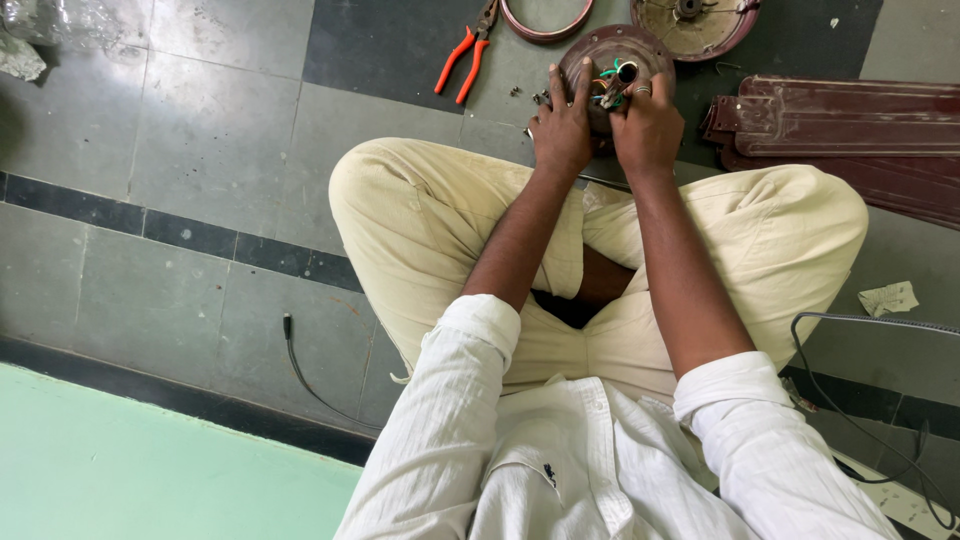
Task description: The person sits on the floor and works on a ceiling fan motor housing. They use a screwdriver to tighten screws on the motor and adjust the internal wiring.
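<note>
The person sits cross-legged on the grey tiled floor [200, 150], both hands up at twelve o'clock on a round brown fan motor housing [610, 50] just beyond the knees. The left hand [562, 125] grips the housing's left edge, fingers curled over the rim. The right hand [648, 125] is bunched at the centre, fingertips pinching the coloured wires [608, 78] beside the shaft [627, 72]. At eleven o'clock lie orange-handled pliers [462, 58], with a brown ring [545, 25] just right of them; a second round cover [695, 22] sits at one o'clock. Maroon fan blades [840, 125] are stacked at two o'clock. A crumpled scrap of paper [888, 298] lies at three, clear plastic wrapping [40, 30] at ten.
</note>
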